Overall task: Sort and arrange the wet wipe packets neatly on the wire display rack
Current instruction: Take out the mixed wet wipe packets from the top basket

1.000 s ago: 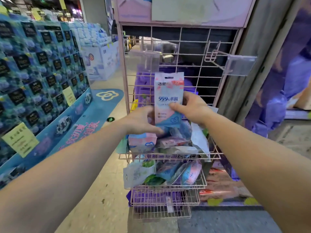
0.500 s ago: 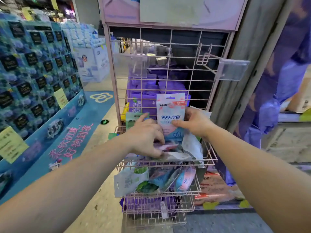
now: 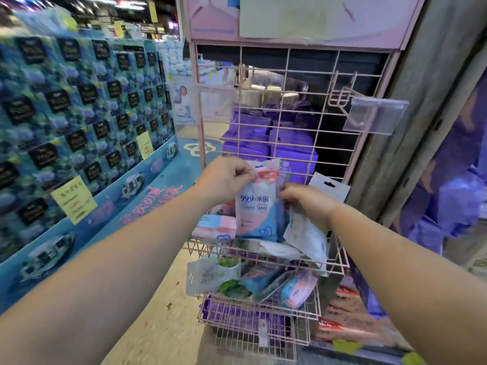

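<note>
The pink wire rack (image 3: 290, 143) is carrying loose packets in its upper basket (image 3: 340, 262). One wipe packet (image 3: 257, 206) is standing upright above that basket. The left hand (image 3: 224, 177) is pinching its top corner; the right hand (image 3: 308, 204) is gripping its right edge.

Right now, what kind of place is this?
Most likely a supermarket or drugstore aisle: a pink wire display rack with baskets of wet wipe packets, a wall of stacked blue product packs with yellow price tags, and an empty clear label holder.
</note>
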Tool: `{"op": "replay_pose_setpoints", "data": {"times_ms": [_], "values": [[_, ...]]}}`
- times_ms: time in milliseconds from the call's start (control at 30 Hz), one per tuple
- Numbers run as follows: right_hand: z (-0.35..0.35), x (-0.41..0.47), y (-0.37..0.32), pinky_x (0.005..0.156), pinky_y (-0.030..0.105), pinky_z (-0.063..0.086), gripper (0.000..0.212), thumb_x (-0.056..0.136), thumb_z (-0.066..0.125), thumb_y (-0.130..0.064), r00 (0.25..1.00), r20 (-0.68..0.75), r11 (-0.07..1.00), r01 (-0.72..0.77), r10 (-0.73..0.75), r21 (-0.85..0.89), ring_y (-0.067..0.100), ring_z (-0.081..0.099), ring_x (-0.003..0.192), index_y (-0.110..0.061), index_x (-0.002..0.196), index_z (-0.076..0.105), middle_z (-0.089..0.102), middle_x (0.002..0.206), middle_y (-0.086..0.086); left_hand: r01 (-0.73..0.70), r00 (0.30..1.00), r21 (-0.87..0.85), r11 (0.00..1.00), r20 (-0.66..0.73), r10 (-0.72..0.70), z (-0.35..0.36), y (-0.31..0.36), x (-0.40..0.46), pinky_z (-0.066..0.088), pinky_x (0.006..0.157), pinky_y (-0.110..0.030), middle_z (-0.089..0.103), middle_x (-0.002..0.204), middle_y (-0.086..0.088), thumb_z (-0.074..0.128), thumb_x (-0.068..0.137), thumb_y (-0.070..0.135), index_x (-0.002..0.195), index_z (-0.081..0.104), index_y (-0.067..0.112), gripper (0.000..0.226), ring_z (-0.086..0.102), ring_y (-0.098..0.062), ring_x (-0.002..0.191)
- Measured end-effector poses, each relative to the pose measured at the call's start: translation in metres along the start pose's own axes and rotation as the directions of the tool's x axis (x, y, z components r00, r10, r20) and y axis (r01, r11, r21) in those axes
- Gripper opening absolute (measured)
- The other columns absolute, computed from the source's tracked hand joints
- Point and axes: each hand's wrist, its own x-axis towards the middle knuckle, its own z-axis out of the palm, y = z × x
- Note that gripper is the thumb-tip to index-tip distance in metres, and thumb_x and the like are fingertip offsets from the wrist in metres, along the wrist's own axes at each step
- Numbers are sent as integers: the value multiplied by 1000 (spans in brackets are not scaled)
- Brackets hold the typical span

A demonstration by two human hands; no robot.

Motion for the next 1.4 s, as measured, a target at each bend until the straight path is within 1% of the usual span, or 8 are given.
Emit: {"op": "replay_pose_setpoints", "data": {"times_ms": [100,267,467,633,800,1033,1233,1400], "values": [[3,1,0,76,21,51,25,86,67,-26,997,74,994,9,-1,-108,7,64,87,-20,108,57,67,96,-9,44,998,50,998,-51,-42,13,2,3,43,69,-27,66,77,2,65,87,27,88,74,15,16,57,-14,76],[9,3,0,73,26,58,40,76,79,-21,987,-114,976,85,-109,-199,9,67,82,-19,110,57,69,99,-5,105,983,-149,983,-137,-126,-7,-3,2,46,64,-28,63,70,9,68,83,37,79,66,19,19,58,-14,69],[-6,-3,0,70,23,55,34,82,74,-21,974,-179,981,109,-137,-158,7,66,86,-20,111,56,67,106,-4,216,902,550,807,203,-380,-17,-46,-18,46,92,-39,69,103,5,61,72,49,98,64,31,31,61,-22,99],[-4,-3,-1,84,37,57,39,80,76,-20,975,-179,980,105,-134,-166,17,68,96,-19,114,57,69,113,1,347,877,-45,937,371,-307,-17,-40,-27,45,67,-27,62,85,5,69,80,38,98,68,22,23,56,-12,78],[-9,-3,-3,85,42,58,44,76,79,-22,974,-201,989,84,-107,-118,19,69,97,-19,114,58,70,111,-1,145,920,318,937,305,-246,-19,-43,-21,36,57,-29,50,66,2,59,90,27,68,51,21,24,51,-24,71],[-11,-9,-19,77,28,56,41,79,73,-5,911,-372,966,234,-178,109,11,67,90,-19,112,54,67,99,-6,161,987,-209,965,55,-153,-33,-30,-12,45,66,-21,59,75,3,53,95,23,77,58,19,19,51,-11,68],[-1,-3,-13,85,41,56,39,76,77,-12,889,-427,986,139,-165,-92,21,65,96,-21,107,55,67,104,3,68,997,-169,983,56,-59,-43,-16,-8,48,74,-28,68,87,-4,54,95,23,91,66,15,15,58,-17,80],[2,-3,-18,81,39,57,40,75,78,-13,916,-372,989,125,-147,-83,22,67,95,-15,110,58,68,105,5,-29,999,-220,975,27,36,-38,1,-1,44,64,-9,66,75,8,57,93,14,89,66,17,10,55,7,62]]}}
